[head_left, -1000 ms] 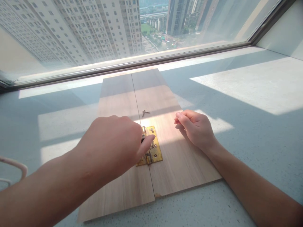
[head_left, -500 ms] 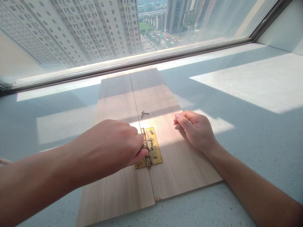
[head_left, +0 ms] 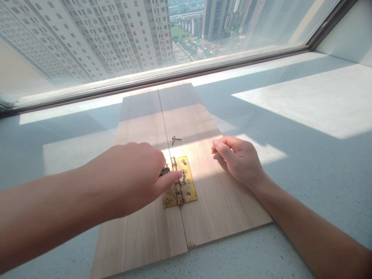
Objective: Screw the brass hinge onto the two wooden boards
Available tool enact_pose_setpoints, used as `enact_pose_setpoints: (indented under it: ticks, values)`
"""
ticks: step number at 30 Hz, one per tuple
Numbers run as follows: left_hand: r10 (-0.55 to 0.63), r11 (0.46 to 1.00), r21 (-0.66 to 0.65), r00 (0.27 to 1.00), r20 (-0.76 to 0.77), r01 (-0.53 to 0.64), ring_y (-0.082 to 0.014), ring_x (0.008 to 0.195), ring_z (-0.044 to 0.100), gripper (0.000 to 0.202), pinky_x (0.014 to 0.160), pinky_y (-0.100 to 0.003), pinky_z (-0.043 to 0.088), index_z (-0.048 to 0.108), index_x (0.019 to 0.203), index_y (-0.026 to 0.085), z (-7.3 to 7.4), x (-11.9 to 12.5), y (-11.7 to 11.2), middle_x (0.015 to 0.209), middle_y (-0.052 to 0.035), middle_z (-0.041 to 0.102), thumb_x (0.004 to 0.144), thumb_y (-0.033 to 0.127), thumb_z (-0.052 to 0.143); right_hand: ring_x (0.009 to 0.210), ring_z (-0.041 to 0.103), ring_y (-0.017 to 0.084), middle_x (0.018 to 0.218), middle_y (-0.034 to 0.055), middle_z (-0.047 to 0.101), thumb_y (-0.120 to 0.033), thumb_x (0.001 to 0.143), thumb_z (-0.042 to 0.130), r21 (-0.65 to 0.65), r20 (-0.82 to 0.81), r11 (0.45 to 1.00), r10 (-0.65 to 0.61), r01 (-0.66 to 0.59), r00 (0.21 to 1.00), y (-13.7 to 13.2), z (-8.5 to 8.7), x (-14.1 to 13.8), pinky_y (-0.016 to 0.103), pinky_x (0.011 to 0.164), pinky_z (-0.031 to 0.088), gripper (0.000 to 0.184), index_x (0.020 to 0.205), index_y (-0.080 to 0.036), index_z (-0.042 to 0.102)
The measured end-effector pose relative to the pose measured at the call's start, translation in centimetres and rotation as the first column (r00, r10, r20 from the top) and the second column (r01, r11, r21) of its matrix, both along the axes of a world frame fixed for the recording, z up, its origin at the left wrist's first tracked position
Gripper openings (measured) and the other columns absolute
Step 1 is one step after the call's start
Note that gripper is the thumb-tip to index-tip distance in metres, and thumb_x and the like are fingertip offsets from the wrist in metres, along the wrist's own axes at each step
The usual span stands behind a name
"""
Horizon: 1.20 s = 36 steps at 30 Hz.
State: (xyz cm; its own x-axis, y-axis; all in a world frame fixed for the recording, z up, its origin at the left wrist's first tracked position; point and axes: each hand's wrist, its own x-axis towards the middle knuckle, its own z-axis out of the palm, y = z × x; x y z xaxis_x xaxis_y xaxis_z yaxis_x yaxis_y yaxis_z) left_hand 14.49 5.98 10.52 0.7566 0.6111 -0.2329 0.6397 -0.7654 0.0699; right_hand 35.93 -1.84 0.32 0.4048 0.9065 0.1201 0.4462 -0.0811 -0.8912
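A worn brass hinge [head_left: 190,190] lies across the seam between the left wooden board [head_left: 139,240] and the right wooden board [head_left: 221,209]. Screws sit in several of its holes. My left hand [head_left: 136,176] is over the hinge's left leaf, closed around a screwdriver [head_left: 165,169]; only a short dark part of it shows. The thumb stretches over the hinge barrel, its tip by a screw in the right leaf. My right hand [head_left: 240,155] hangs over the right board's edge, fingers curled and thumb near the index fingertip. Whatever its palm may hold is hidden.
A few loose screws [head_left: 175,139] lie near the seam, beyond the hinge. Both boards rest on a pale speckled sill [head_left: 308,162]. A dark window frame [head_left: 139,83] runs along the far side, with tall buildings beyond the glass.
The left hand has shifted slightly left and turned. Its thumb now reaches toward the screw where the screwdriver's thin shaft showed before. The right hand keeps its pose.
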Motion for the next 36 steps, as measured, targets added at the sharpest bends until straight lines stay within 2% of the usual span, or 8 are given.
enact_pose_setpoints:
  ticks: [3, 10, 16, 19, 23, 25, 30, 36]
  values:
    - [0.001, 1.000, 0.016, 0.999, -0.049, 0.000, -0.0133, 0.026, 0.029, 0.054, 0.034, -0.029, 0.014, 0.048, 0.038, 0.023, 0.0, 0.2, 0.2, 0.036, -0.0039, 0.048, 0.083, 0.052, 0.058, 0.066, 0.064, 0.015, 0.067, 0.0018, 0.068, -0.041, 0.089, 0.054, 0.003, 0.001, 1.000, 0.005, -0.005, 1.000, 0.0, -0.1, 0.1, 0.027, 0.061, 0.047, 0.033, 0.066, -0.019, 0.065]
    - [-0.216, 0.969, 0.125, 0.976, 0.025, 0.211, -0.0101, 0.033, 0.009, 0.054, 0.035, -0.030, 0.008, 0.039, 0.040, 0.021, -0.2, -0.1, 0.4, 0.037, -0.0005, 0.037, 0.079, 0.049, 0.064, 0.066, 0.064, 0.015, 0.068, 0.0014, 0.069, -0.041, 0.089, 0.054, 0.003, -0.015, 1.000, 0.004, -0.004, 1.000, 0.0, -0.1, 0.1, 0.027, 0.062, 0.047, 0.033, 0.066, -0.019, 0.065]
    - [-0.357, 0.919, 0.064, 0.892, -0.278, 0.388, -0.0120, 0.029, 0.018, 0.032, 0.034, -0.032, 0.015, 0.041, 0.046, 0.023, 1.4, 2.6, -0.4, 0.039, 0.0028, 0.042, 0.058, 0.003, 0.062, 0.067, 0.062, 0.015, 0.068, 0.0012, 0.068, -0.042, 0.090, 0.055, -0.005, 0.022, 1.000, -0.002, 0.002, 1.000, -0.1, -0.2, 0.1, 0.028, 0.059, 0.043, 0.034, 0.066, -0.020, 0.065]
    - [-0.386, 0.907, 0.051, 0.874, -0.294, 0.418, -0.0135, 0.030, 0.022, 0.029, 0.033, -0.031, 0.014, 0.045, 0.048, 0.024, 1.6, 2.8, -0.6, 0.042, 0.0025, 0.046, 0.054, 0.000, 0.062, 0.068, 0.062, 0.016, 0.069, 0.0013, 0.068, -0.044, 0.090, 0.055, -0.004, -0.003, 1.000, 0.006, -0.006, 1.000, -0.2, -0.3, 0.2, 0.029, 0.060, 0.041, 0.035, 0.067, -0.019, 0.065]
    - [-0.277, 0.961, 0.006, 0.960, -0.030, 0.277, -0.0131, 0.031, 0.029, 0.024, 0.040, -0.032, 0.019, 0.048, 0.052, 0.023, 0.6, 0.9, -0.7, 0.044, 0.0013, 0.045, 0.071, 0.013, 0.060, 0.068, 0.062, 0.015, 0.068, 0.0008, 0.067, -0.044, 0.090, 0.055, -0.001, -0.022, 1.000, 0.013, -0.013, 1.000, -0.2, -0.3, 0.2, 0.029, 0.060, 0.040, 0.035, 0.067, -0.019, 0.064]
    - [-0.189, 0.982, -0.022, 0.982, 0.013, 0.189, -0.0151, 0.036, 0.037, 0.024, 0.042, -0.032, 0.021, 0.051, 0.056, 0.023, 0.3, 0.3, -0.9, 0.049, -0.0010, 0.051, 0.078, 0.024, 0.057, 0.068, 0.062, 0.015, 0.068, 0.0008, 0.067, -0.043, 0.090, 0.055, -0.001, -0.007, 1.000, 0.012, -0.012, 1.000, -0.1, -0.2, 0.2, 0.028, 0.060, 0.039, 0.035, 0.066, -0.019, 0.064]
    - [0.112, 0.980, -0.138, 0.973, -0.202, -0.142, -0.0168, 0.046, 0.047, 0.034, 0.045, -0.030, 0.028, 0.051, 0.058, 0.021, 1.3, 1.5, -1.0, 0.057, -0.0030, 0.057, 0.083, 0.045, 0.051, 0.068, 0.061, 0.015, 0.068, 0.0011, 0.068, -0.042, 0.089, 0.054, -0.005, 0.028, 1.000, -0.004, 0.004, 1.000, -0.1, -0.2, 0.2, 0.028, 0.058, 0.039, 0.034, 0.066, -0.019, 0.065]
    - [0.134, 0.983, -0.065, 0.913, -0.386, -0.172, -0.0186, 0.049, 0.043, 0.047, 0.047, -0.033, 0.031, 0.049, 0.055, 0.021, 2.0, 2.7, -0.9, 0.062, -0.0058, 0.058, 0.088, 0.052, 0.036, 0.067, 0.060, 0.015, 0.067, 0.0011, 0.067, -0.042, 0.088, 0.054, -0.001, 0.027, 1.000, -0.003, 0.003, 1.000, -0.1, -0.3, 0.1, 0.028, 0.057, 0.039, 0.034, 0.065, -0.020, 0.065]
